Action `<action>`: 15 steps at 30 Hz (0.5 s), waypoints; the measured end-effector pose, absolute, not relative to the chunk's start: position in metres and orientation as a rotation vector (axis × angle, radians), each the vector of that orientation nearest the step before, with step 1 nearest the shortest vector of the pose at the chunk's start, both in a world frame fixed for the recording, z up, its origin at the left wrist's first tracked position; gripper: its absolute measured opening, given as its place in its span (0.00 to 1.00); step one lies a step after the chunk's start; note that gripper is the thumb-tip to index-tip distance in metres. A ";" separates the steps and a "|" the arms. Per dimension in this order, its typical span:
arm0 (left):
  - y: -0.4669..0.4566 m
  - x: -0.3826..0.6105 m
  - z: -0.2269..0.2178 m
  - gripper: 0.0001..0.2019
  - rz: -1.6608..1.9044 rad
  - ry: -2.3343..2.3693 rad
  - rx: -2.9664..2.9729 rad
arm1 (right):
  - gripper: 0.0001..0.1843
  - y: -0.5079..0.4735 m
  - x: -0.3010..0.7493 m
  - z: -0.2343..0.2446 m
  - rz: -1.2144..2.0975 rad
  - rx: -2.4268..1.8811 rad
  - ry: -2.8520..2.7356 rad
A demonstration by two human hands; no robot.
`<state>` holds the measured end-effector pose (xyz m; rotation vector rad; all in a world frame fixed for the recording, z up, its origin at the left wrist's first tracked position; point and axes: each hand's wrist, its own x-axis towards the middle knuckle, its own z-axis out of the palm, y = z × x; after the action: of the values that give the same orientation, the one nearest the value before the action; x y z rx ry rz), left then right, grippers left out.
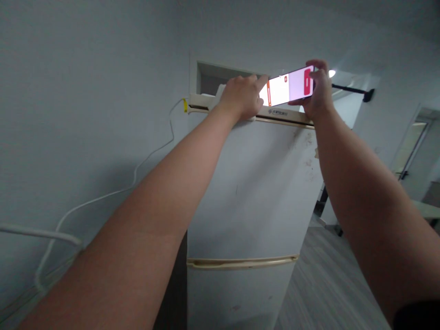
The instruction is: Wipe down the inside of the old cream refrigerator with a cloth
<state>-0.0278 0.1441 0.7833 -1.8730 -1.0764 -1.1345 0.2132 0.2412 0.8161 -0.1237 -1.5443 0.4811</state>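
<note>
A lit smartphone (279, 89) is held sideways above the front top edge of a white refrigerator (247, 192). My right hand (321, 89) grips the phone's right end, its thumb over the red area of the bright screen. My left hand (242, 97) is closed at the phone's left end, with the fingertips partly hidden behind it. Beside and below my left hand, a white object (217, 97) shows on the refrigerator's top edge; most of it is covered, and its kind is unclear.
A white cable (135, 170) runs along the left wall from a yellow tag (185, 105) near the refrigerator top. Behind is a wall recess (220, 75). A gold-coloured handle strip (240, 263) crosses the refrigerator. Grey flooring (319, 275) and a door (410, 146) lie right.
</note>
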 end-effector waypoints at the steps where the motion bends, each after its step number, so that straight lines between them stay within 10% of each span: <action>1: 0.134 -0.027 0.773 0.15 -1.147 -1.061 -1.867 | 0.24 0.243 0.214 0.817 0.487 -0.130 -1.544; 6: 0.080 -0.016 0.643 0.11 -1.592 -0.914 -1.846 | 0.28 0.244 0.213 0.819 0.524 -0.131 -1.515; 15: 0.023 -0.008 0.186 0.08 -1.229 -2.277 -2.613 | 0.24 0.235 0.211 0.813 0.433 -0.170 -1.491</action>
<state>-0.0085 0.0230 0.1865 -2.6126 -2.2770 -1.2292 0.2109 0.2354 0.8127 -0.1698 -1.4909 0.4326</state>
